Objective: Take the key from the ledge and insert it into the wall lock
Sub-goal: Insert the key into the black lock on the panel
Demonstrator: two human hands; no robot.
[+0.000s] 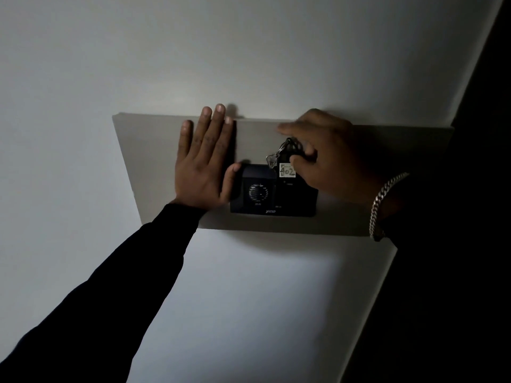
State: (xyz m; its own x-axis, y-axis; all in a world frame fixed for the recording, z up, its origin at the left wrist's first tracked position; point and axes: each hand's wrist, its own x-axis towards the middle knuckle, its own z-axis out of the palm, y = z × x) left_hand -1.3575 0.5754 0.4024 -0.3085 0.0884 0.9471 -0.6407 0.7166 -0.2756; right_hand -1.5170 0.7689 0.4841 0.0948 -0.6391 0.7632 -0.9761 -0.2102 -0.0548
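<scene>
A dark rectangular lock unit (273, 189) with a round grille sits on a pale grey wall panel (154, 150). My right hand (329, 158) pinches a key ring just above the unit's top edge. A small silver key (271, 160) and a white tag marked 402 (287, 170) hang from the ring against the unit. The key's blade is not visible. My left hand (204, 158) lies flat and spread on the panel, thumb touching the unit's upper left corner.
The scene is dim. White wall surrounds the panel. A dark vertical edge (475, 106) runs down the right side. A silver chain bracelet (384, 205) is on my right wrist, and black sleeves cover both arms.
</scene>
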